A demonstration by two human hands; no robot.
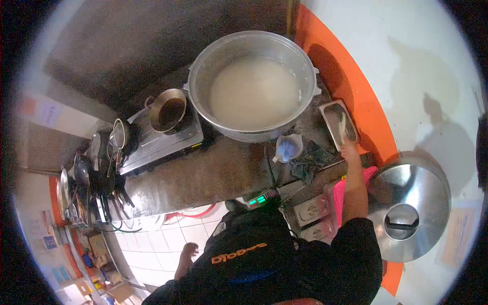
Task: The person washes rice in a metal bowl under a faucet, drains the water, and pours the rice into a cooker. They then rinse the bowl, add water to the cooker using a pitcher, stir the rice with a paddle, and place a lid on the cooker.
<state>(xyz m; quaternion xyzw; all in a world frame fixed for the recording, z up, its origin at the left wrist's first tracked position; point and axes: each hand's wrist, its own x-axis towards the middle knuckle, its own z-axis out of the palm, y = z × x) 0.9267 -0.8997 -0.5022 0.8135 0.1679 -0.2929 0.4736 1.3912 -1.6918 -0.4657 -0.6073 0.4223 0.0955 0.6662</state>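
My right hand point(348, 150) reaches to the near end of a shallow rectangular metal tray point(330, 128). Its fingers close on the lower end of a pale, long utensil point(342, 124) lying along the inside of the tray; the utensil's exact kind does not show. My left hand point(189, 250) hangs low beside my body over the tiled floor, fingers loosely bent and nothing in them. Left of the tray stands a large metal pot point(203, 109) of cloudy whitish liquid point(254, 91). A pale jug point(288, 148) and a dark cloth point(310, 162) lie between pot and tray.
A gas stove point(152, 152) bears a small pan point(169, 111) of brown liquid. Several pans and utensils point(94, 173) crowd the counter's left end. A lit digital scale point(259, 200) sits at the front edge. A big round metal lid point(422, 203) leans against the right wall near a pink item point(339, 195).
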